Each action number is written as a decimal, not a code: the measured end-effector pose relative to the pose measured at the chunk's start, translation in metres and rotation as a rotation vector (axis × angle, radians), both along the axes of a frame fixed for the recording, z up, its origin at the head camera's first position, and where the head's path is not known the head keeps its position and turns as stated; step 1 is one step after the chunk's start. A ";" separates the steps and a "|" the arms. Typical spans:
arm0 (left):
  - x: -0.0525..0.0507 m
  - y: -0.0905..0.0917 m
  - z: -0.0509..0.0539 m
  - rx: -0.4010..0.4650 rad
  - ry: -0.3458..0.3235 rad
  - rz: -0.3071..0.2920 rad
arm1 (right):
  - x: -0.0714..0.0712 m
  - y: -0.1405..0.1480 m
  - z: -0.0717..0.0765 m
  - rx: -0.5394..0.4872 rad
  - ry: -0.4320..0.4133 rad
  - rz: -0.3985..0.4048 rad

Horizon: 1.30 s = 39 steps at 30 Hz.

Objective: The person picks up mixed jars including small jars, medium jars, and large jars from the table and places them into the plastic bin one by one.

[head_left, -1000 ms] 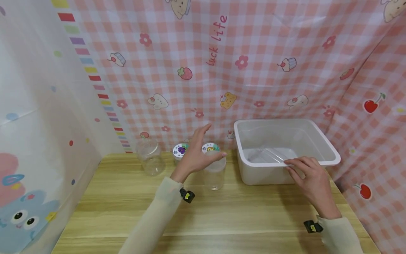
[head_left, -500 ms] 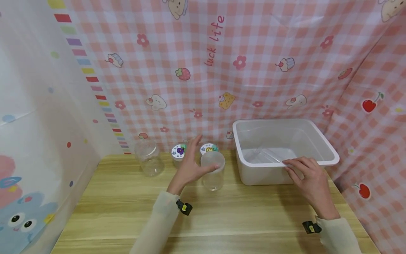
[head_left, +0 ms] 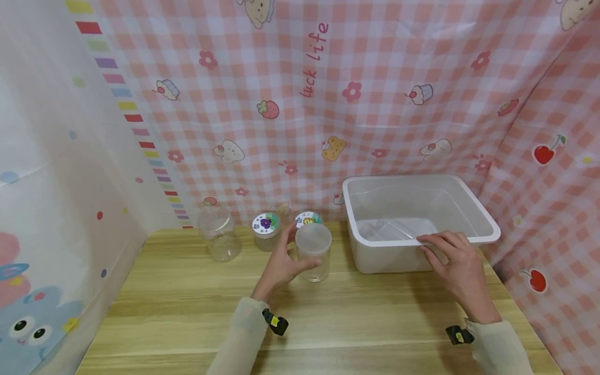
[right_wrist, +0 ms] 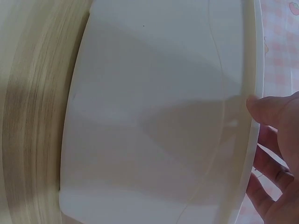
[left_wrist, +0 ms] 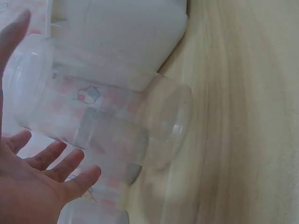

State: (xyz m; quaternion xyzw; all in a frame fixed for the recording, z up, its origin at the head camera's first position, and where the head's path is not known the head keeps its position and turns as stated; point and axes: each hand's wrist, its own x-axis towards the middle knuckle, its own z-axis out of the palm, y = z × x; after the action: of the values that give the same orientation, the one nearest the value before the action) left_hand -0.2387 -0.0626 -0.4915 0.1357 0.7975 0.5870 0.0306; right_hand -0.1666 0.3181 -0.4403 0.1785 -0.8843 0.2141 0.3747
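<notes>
In the head view, my left hand (head_left: 281, 268) is spread around the left side of a clear plastic jar (head_left: 315, 265) with a translucent top, standing upright. The left wrist view shows the fingers (left_wrist: 65, 163) extended beside the jar's wall; I cannot tell whether they touch it. My right hand (head_left: 457, 268) pinches the front rim of a white plastic bin (head_left: 394, 258). Its thumb (right_wrist: 266, 109) is on the rim's outer side, with the other fingers over the edge. Something clear and plastic (head_left: 394, 229) lies inside the bin, its kind hard to make out.
Two small jars with printed lids, one with a purple flower (head_left: 266, 225) and one with a yellow design (head_left: 308, 219), stand behind the left hand. Another clear jar (head_left: 220, 237) stands at the left. A checkered cloth (head_left: 290, 130) hangs behind the wooden table (head_left: 356, 323).
My left hand has lowered from above the jars to the side of the clear jar, uncovering the purple-flower lid. The right hand stays at the bin's rim.
</notes>
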 end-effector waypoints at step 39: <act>0.001 0.005 0.014 0.009 -0.035 0.010 | -0.001 0.000 0.001 -0.004 0.003 0.005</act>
State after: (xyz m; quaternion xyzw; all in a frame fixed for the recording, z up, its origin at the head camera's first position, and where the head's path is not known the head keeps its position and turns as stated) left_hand -0.2375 -0.0581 -0.4775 0.1216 0.7949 0.5930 0.0411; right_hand -0.1677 0.3180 -0.4394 0.1804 -0.8828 0.2168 0.3756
